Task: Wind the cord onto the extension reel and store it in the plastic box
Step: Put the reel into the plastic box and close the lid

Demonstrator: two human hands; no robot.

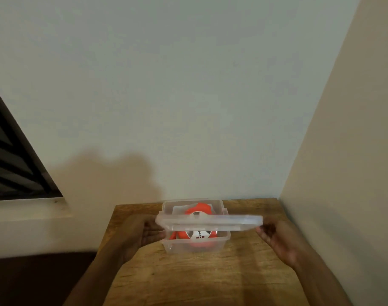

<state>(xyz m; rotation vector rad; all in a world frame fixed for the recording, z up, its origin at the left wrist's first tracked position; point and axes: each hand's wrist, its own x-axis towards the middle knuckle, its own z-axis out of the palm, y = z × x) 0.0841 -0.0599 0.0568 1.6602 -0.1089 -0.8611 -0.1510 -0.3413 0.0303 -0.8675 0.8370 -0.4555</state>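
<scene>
A clear plastic box [195, 247] stands on the wooden table [199, 279] near the wall. Inside lies the orange extension reel [200, 209] with a white centre, its orange cord wound on it. A clear lid [210, 221] hovers flat just above the box, shifted a little to the right. My left hand [144, 234] grips the lid's left end beside the box. My right hand [274, 236] grips its right end, out past the box's right wall.
The table sits in a corner, with a pale wall behind and a cream wall [343, 151] close on the right. A dark window with slats [9, 164] and its sill are on the left. Dark floor lies left of the table.
</scene>
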